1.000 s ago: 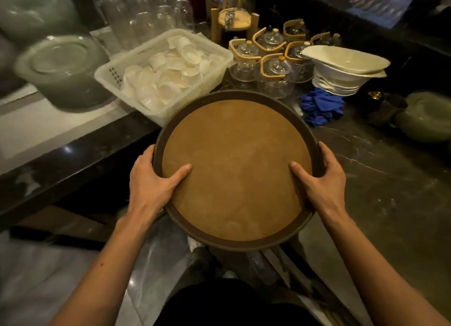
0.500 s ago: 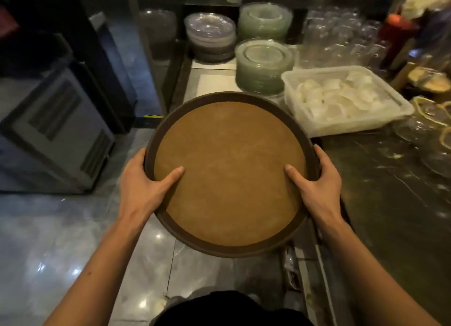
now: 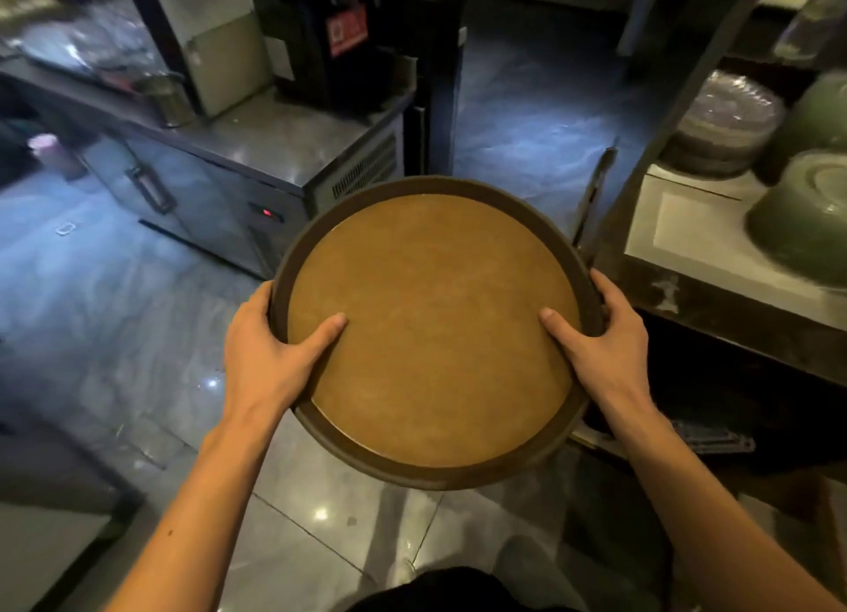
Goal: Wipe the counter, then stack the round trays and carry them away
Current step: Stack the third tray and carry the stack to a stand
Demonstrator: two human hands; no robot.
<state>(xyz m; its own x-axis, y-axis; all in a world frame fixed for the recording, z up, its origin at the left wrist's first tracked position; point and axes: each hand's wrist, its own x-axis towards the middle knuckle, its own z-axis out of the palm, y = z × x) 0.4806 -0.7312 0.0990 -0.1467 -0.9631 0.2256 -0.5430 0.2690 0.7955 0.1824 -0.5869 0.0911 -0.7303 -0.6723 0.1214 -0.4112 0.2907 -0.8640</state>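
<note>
Both hands, left hand (image 3: 270,350) and right hand (image 3: 600,341), clasp the round brown cork-lined tray (image 3: 431,332) at mid-frame. Keep it level. Mind the steel cabinet (image 3: 256,153) at upper left.

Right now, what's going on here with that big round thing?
A person is carrying a round brown tray with both hands. The left hand and the right hand grip opposite sides of the rim, thumbs resting on top. The tray is held in the air over a shiny tiled floor, with a steel cabinet ahead on the left and stacked plates on a shelf to the right.
</note>
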